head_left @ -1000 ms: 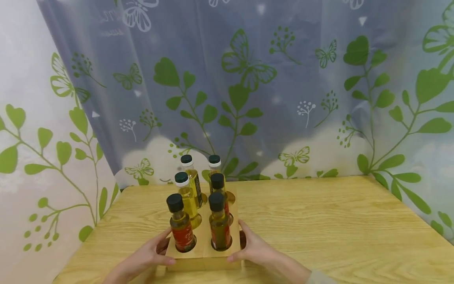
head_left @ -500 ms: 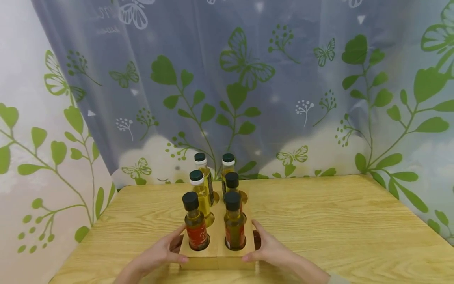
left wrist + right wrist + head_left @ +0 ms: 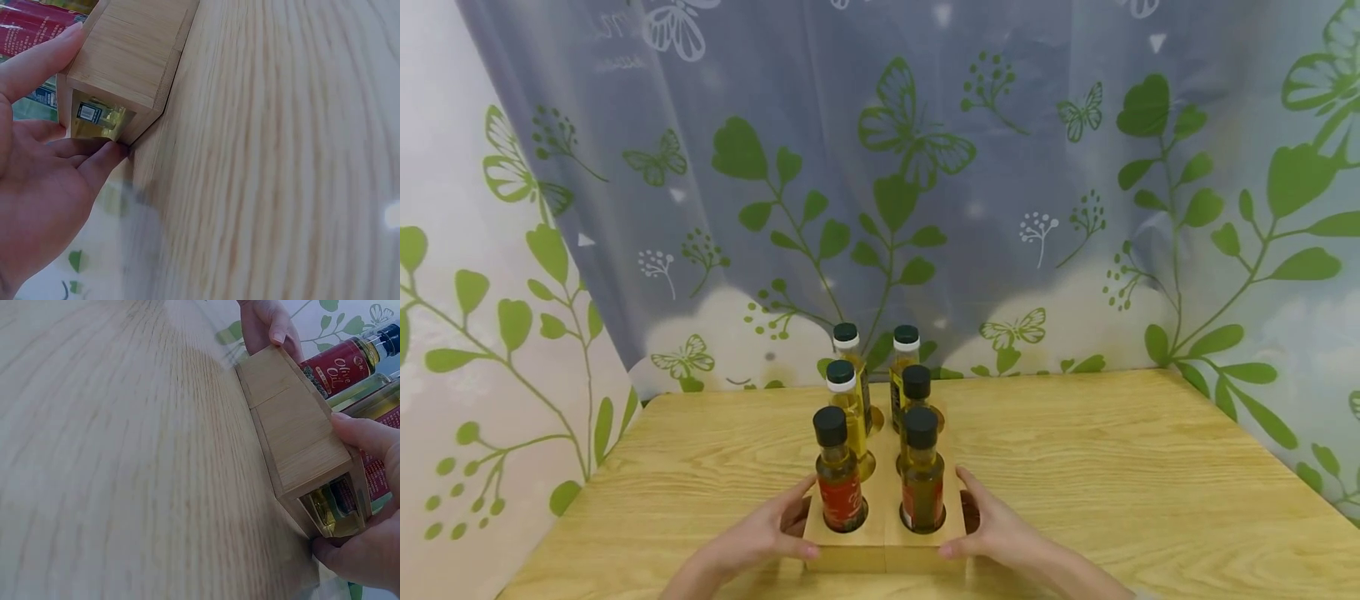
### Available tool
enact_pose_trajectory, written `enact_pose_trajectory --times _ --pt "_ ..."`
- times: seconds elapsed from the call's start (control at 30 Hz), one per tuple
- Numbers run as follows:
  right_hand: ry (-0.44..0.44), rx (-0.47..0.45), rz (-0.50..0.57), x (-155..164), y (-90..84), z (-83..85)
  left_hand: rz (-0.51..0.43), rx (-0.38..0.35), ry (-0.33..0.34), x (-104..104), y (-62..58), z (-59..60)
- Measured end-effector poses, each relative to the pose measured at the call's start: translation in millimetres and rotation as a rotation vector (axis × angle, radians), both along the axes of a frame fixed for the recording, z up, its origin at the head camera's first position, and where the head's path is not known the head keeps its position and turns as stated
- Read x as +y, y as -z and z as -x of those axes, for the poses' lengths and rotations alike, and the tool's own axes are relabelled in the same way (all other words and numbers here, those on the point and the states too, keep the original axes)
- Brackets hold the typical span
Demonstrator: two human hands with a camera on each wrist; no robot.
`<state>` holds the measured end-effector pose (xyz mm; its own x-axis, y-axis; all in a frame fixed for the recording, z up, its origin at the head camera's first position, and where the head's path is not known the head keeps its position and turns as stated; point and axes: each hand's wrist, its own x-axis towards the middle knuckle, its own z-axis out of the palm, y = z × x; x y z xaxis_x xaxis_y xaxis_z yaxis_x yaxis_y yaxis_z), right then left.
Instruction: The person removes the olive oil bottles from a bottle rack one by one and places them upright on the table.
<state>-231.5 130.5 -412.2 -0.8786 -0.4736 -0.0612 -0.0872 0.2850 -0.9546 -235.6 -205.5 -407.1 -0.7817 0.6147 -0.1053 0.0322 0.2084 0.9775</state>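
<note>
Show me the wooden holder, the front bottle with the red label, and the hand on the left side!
wooden holder [image 3: 883, 554]: head view, front face.
red-label bottle [image 3: 839, 497]: head view, on its label.
left hand [image 3: 760, 537]: head view, back of hand.

In the right wrist view, the red label [image 3: 340, 367] on the nearest bottle [image 3: 356, 359] reads "Olive Oil" in pale script. The other red label [image 3: 375, 472] beside the thumb carries print too small to read. In the left wrist view, the red label [image 3: 31, 25] shows only blurred lines. The head view's bottle labels [image 3: 842, 498] are illegible.
</note>
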Motion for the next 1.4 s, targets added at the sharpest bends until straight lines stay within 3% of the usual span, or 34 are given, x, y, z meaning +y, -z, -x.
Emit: enact_pose_trajectory --times 0.23,0.5,0.87,1.23,1.4 --pt "-0.021 -0.063 0.053 16.5 -0.5 0.5 0.005 0.018 0.032 11.9 0.1 1.0" --pt "-0.023 -0.066 0.025 37.0 -2.4 -0.9 -0.05 -0.01 0.086 27.2 0.4 0.8" --pt "-0.03 -0.122 0.026 48.6 -6.3 -2.6 -0.044 -0.022 0.11 37.8 -0.6 -1.1" --pt "-0.108 -0.086 0.046 51.6 -3.0 -3.5 0.071 -0.005 0.059 39.9 -6.1 -2.7" --pt "-0.105 -0.001 -0.022 60.9 -3.9 3.0 0.158 0.096 0.009 49.8 -5.4 -5.7"
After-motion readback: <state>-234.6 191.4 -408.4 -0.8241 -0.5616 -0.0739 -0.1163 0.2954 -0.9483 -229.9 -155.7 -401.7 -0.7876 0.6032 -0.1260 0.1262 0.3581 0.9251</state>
